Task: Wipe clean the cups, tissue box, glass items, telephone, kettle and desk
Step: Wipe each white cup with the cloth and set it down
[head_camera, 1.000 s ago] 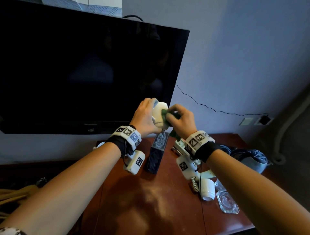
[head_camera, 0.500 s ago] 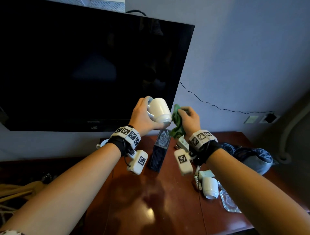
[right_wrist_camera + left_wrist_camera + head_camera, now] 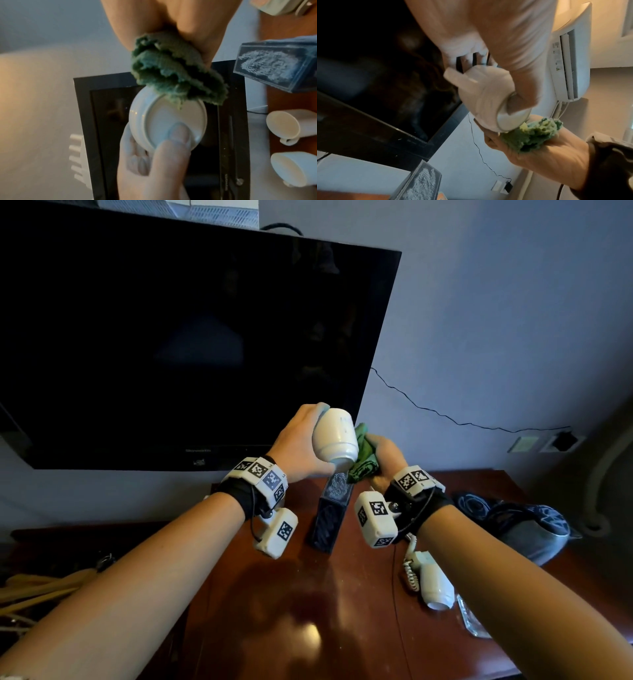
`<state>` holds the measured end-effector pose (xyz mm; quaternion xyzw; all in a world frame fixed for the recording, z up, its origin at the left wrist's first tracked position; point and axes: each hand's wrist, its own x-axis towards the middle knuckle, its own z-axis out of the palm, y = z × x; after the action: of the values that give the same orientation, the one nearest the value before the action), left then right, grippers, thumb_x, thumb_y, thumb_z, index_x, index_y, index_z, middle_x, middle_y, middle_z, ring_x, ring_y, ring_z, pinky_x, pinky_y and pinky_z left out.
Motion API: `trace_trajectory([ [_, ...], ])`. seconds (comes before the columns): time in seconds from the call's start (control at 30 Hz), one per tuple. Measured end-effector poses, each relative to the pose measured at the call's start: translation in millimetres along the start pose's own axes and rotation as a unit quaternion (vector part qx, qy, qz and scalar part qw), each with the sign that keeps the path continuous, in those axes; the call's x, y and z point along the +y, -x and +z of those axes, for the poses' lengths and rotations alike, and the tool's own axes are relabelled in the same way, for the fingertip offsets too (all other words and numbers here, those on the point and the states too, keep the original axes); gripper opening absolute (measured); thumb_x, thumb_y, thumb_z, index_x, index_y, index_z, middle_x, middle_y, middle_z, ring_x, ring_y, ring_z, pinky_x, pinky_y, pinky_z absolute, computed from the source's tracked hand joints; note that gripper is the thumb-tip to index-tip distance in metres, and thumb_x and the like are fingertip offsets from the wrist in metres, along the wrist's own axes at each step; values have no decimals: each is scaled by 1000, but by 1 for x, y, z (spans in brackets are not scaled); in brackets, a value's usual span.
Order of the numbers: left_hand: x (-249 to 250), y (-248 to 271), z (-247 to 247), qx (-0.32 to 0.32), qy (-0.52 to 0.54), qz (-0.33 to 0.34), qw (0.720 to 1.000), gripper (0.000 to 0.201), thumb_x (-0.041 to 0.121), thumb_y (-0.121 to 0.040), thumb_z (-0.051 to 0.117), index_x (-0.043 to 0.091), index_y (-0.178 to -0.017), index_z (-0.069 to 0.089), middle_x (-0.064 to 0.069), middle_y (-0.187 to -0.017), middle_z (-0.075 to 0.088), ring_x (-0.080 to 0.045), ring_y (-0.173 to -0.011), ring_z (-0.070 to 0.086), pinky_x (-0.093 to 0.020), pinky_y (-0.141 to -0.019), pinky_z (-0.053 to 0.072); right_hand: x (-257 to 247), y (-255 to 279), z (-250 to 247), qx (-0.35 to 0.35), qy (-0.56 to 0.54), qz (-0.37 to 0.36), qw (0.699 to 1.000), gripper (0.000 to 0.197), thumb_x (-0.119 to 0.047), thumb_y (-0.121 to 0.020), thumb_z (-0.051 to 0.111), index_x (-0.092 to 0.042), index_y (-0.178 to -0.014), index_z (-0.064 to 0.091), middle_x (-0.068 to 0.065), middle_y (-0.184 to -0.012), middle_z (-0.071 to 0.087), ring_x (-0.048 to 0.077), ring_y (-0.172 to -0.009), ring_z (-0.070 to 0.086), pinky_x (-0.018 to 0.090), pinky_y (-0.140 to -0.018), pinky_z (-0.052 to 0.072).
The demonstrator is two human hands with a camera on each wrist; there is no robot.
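Observation:
My left hand grips a white cup in the air in front of the TV, with the cup's base turned down toward me. The thumb lies across the cup's base. My right hand holds a bunched green cloth, and the cloth touches the rim of that base. The left wrist view shows the cup against the cloth. Below the hands a dark tissue box stands on the reddish-brown desk.
Another white cup lies on the desk at the right beside a coiled telephone cord and a glass item. A grey kettle stands at the back right. A large black TV hangs on the wall behind.
The cloth came away from the cup's side. My left hand tipped the cup base-down toward me, and the cloth now touches the base rim.

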<state>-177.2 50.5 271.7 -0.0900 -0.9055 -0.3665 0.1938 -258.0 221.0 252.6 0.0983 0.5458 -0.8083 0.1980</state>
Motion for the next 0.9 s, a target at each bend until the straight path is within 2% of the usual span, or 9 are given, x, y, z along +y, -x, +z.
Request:
trace_trajectory([
  [0.1, 2, 0, 1, 19, -14, -3, 1000, 99, 30, -53, 94, 14, -138, 45, -2, -129, 46, -24, -117, 49, -45, -92, 48, -5, 6, 0, 39, 107, -119, 986, 11, -13, -98, 53, -10, -89, 56, 7, -71, 60, 21, -63, 59, 30, -57, 52],
  [0.17, 3, 1, 2, 24, -30, -2, 999, 96, 31, -53, 94, 14, -135, 47, -2, -126, 48, -24, -114, 48, -45, -92, 47, -10, 10, 0, 50, 189, -232, 953, 2, -11, -95, 59, -10, -94, 59, 6, -81, 62, 20, -72, 60, 31, -66, 53],
  [0.27, 3, 2, 3, 2, -66, 1, 998, 96, 34, -53, 93, 16, -134, 46, 0, -126, 47, -23, -112, 44, -45, -91, 45, -20, 21, 0, -1, 284, -354, 891, 8, -10, -93, 63, -12, -101, 63, 7, -86, 65, 12, -71, 62, 23, -65, 53],
  [0.47, 9, -1, 13, -33, -84, 21, 996, 111, 36, -58, 95, 8, -147, 35, -8, -138, 42, -28, -126, 44, -45, -102, 43, -32, 28, 1, -49, 422, -417, 804, 13, -18, -89, 69, -26, -99, 69, -3, -98, 67, 11, -94, 64, 25, -85, 51],
  [0.57, 14, -4, 13, -23, -69, 16, 997, 102, 38, -55, 94, 11, -138, 41, -6, -127, 45, -26, -115, 50, -46, -92, 48, -34, 34, 2, -56, 473, -462, 748, 9, -13, -85, 71, -18, -93, 71, -4, -90, 61, 5, -83, 58, 7, -75, 40],
  [0.67, 14, -6, 13, -16, -67, 17, 997, 91, 46, -55, 91, 12, -127, 47, -4, -119, 47, -23, -105, 52, -44, -85, 50, -29, 40, -5, -69, 520, -477, 705, 7, -13, -82, 72, -15, -88, 69, -4, -87, 60, 11, -79, 56, 8, -69, 38],
  [0.73, 15, -6, 14, -18, -79, 26, 996, 89, 44, -55, 92, 12, -125, 47, -4, -118, 46, -22, -104, 51, -43, -83, 50, -29, 40, -9, -65, 535, -475, 695, 6, -13, -82, 72, -16, -87, 69, -5, -85, 60, 12, -77, 56, 9, -68, 38],
  [0.87, 25, -10, 16, -18, -77, 47, 996, 95, 34, -54, 94, 10, -131, 46, -6, -123, 46, -25, -110, 51, -43, -85, 49, -45, 32, -4, 9, 495, -478, 726, 4, -16, -86, 68, -17, -90, 69, -4, -86, 63, 13, -79, 58, 19, -71, 44],
  [0.9, 26, -11, 14, -17, -75, 42, 996, 94, 34, -53, 93, 10, -131, 46, -6, -123, 46, -25, -109, 51, -43, -85, 49, -46, 32, -2, 11, 493, -478, 727, 4, -15, -86, 67, -17, -90, 69, -4, -86, 63, 12, -78, 57, 17, -72, 44],
])
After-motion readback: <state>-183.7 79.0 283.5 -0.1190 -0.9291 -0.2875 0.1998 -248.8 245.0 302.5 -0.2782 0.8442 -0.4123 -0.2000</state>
